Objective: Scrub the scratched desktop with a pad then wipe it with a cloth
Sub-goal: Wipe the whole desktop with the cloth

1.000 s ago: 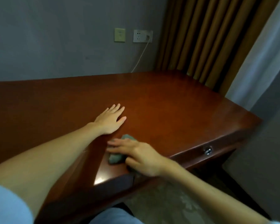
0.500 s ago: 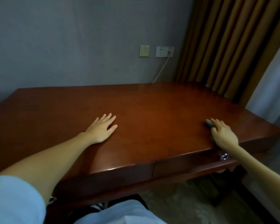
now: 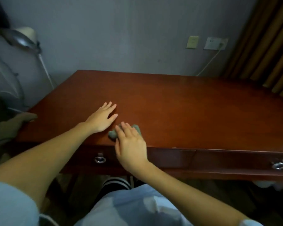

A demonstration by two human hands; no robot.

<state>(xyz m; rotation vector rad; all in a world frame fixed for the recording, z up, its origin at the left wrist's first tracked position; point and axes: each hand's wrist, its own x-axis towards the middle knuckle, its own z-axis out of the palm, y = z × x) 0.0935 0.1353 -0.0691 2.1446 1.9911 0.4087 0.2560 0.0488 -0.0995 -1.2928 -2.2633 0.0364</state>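
Where the reddish-brown desktop (image 3: 194, 115) fills the middle of the view, its near edge runs left to right above two drawer fronts, its left edge slants back toward the grey wall (image 3: 121, 38), and its far edge meets that wall. Open wood extends to the right of the hands and behind them (a broad stretch reaching the brown curtain (image 3: 265, 46) at the far right corner).

Left hand (image 3: 102, 119): flat on the wood, palm down, fingers straight and slightly spread, holding nothing.

Right hand (image 3: 131, 144): just beside the left hand and nearer the front edge, with straight fingers laid over a grey-green wad (image 3: 112, 134) and the wrist overhanging that edge.

The wad (pad or cloth cannot be told) lies on the desktop just inside the near edge, showing on either side of the fingers.

A ring pull (image 3: 100, 159) hangs on the left drawer front, below the hands.
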